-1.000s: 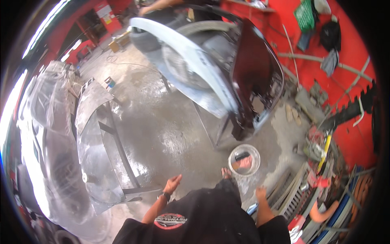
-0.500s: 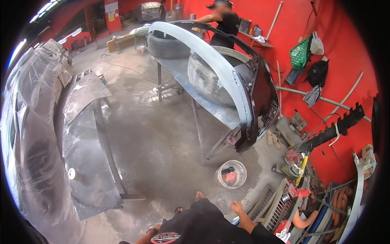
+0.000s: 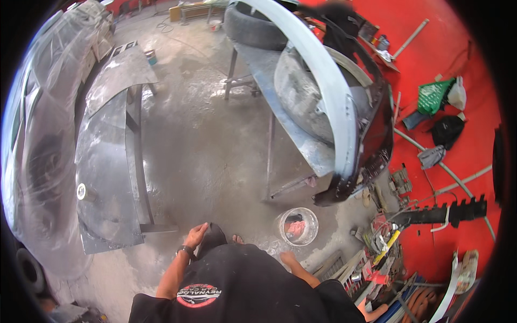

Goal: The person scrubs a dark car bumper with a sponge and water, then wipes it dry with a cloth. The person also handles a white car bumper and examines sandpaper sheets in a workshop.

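My left hand [image 3: 197, 236], with a dark band at the wrist, hangs beside my dark-clad leg, fingers stretched and holding nothing I can see. On the other side, my right hand [image 3: 288, 259] is curled in a loose fist, with nothing visible in it. Just beyond it, a pale bucket [image 3: 315, 232] stands on the wet floor, and a pink cloth [image 3: 295, 229] and something dark lie inside. Farther off, a light grey-blue car bumper [image 3: 318, 59] with a dark lower part rests over a metal-topped bench [image 3: 257, 107], around a large grey rounded piece [image 3: 296, 89]. Neither hand touches these.
To the left, a dark sheet panel [image 3: 110, 218] on a stand carries a can [image 3: 86, 192]. Beyond it is a plastic-draped vehicle [image 3: 46, 134]. A tyre [image 3: 253, 32] lies on the bench; another person [image 3: 342, 24] is behind it. Pipes and parts crowd the red wall [image 3: 409, 48].
The view has tipped downward, so the bench and bumper sit higher in the picture. My left hand has come up into fuller view beside my leg. My right hand stays low, near the bucket.
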Demonstrator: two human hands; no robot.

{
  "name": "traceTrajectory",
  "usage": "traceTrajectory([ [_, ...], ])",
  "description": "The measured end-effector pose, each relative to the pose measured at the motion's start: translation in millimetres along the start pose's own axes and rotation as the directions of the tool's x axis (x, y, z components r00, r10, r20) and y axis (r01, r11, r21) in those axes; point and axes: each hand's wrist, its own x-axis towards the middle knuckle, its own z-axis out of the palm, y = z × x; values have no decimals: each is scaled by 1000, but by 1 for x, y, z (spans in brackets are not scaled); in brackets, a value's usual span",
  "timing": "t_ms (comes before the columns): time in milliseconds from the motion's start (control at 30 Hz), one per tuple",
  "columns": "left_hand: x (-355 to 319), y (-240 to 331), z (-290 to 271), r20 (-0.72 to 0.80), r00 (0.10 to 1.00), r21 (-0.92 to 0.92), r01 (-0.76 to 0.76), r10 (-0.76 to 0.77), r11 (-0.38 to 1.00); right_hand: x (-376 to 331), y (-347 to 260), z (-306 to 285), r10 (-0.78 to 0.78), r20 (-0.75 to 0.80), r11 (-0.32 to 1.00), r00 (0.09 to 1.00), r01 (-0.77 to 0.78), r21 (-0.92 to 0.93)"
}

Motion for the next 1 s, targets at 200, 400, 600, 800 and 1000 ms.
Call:
traceTrajectory([
  [200,47,-80,-37,87,990,96,104,-112,990,60,-167,-108,-136,-119,949,984,164,269],
  [400,151,-31,-110,227,968,-71,129,-109,989,153,-256,-187,-42,-125,972,991,69,224],
  [600,183,181,-242,314,924,-198,289,-219,937,182,-313,-179,138,-143,980,980,-115,162],
  [800,302,354,-311,130,985,-257,-77,113,963,187,-394,-175,-104,258,984,961,62,166],
  [1000,457,467,-309,195,959,-37,-204,207,978,180,-544,-363,-13,507,588,862,-403,701],
])
